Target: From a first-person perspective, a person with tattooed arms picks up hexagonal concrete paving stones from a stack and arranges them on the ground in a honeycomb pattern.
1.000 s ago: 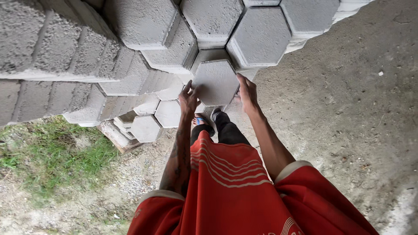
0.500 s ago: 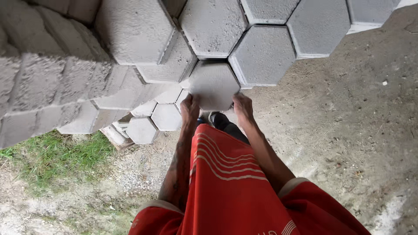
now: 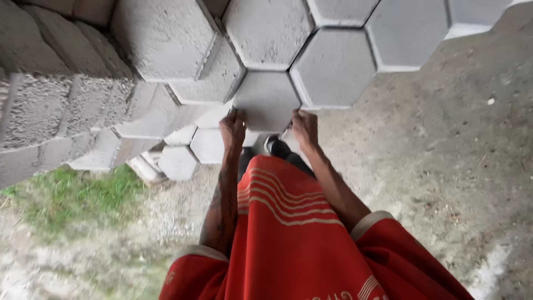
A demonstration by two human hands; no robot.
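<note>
At the far left a patch of green grass (image 3: 61, 194) lay on the ground, below a stack of rough grey concrete blocks (image 3: 50, 105) whose number I could not tell. Just right of the grass, several loose pale hexagonal pavers (image 3: 208, 145) sat low by the stack; at least three showed. The left hand (image 3: 232, 129) gripped the lower left edge of a grey hexagonal concrete paver (image 3: 266, 100), fingers curled onto its face. That paver sat in the middle of a wall of stacked hexagonal pavers, touching its neighbours above and on both sides; five other faces (image 3: 333, 66) showed around it, some cut off by the frame. The right hand (image 3: 305, 129) clasped the paver's lower right edge in the same way. Below the two hands hung a red shirt with pale stripes (image 3: 288, 233), hiding most of the legs and one dark shoe (image 3: 276, 146). To the right stretched bare grey gravelly ground (image 3: 455, 166)
</note>
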